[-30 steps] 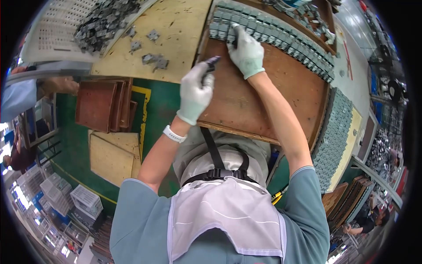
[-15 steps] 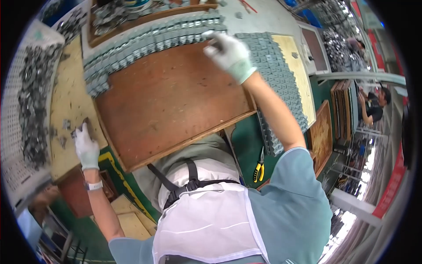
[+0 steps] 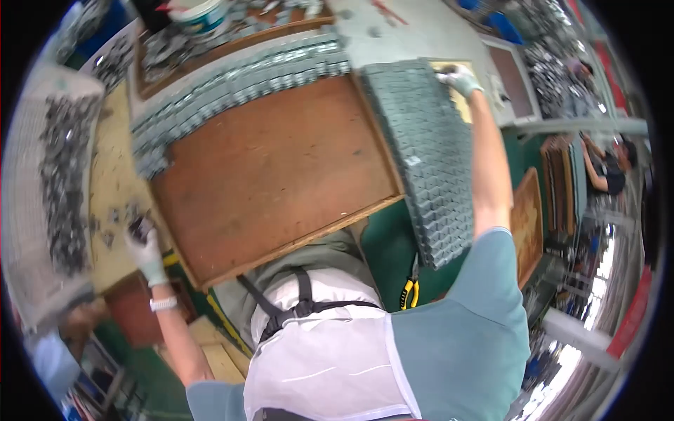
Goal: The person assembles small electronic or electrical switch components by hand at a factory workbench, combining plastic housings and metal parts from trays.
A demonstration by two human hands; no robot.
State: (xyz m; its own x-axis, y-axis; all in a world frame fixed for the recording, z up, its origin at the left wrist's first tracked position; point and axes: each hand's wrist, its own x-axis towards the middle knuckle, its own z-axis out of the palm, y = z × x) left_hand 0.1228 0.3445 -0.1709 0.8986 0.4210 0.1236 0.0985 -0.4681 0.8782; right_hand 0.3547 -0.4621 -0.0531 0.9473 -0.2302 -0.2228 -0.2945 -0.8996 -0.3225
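My left hand [image 3: 146,254], in a white glove, is at the left over a pale wooden board [image 3: 112,168]. Its fingers are closed around a small dark metal part [image 3: 140,229], beside a few loose grey metal pieces [image 3: 114,215]. My right hand [image 3: 461,80], gloved too, reaches far right, over another pale board [image 3: 461,107]. Its fingers are bent together near a small dark part [image 3: 445,69]; whether they grip it is hard to make out. Between my hands lies a brown wooden tray [image 3: 281,182], with rows of grey metal parts [image 3: 239,78] along its far side.
Densely packed grey parts [image 3: 421,154] cover the right-hand board. Yellow-handled pliers [image 3: 410,291] lie near my right side. A white crate [image 3: 31,210] of metal pieces stands at far left. Behind the tray is another wooden tray [image 3: 232,35] with a white bucket [image 3: 200,15]. A co-worker [image 3: 611,165] is at right.
My right hand has moved right, from above the tray's far right corner to over the right-hand board. My left hand stays over the left board, its fingers now around a dark part.
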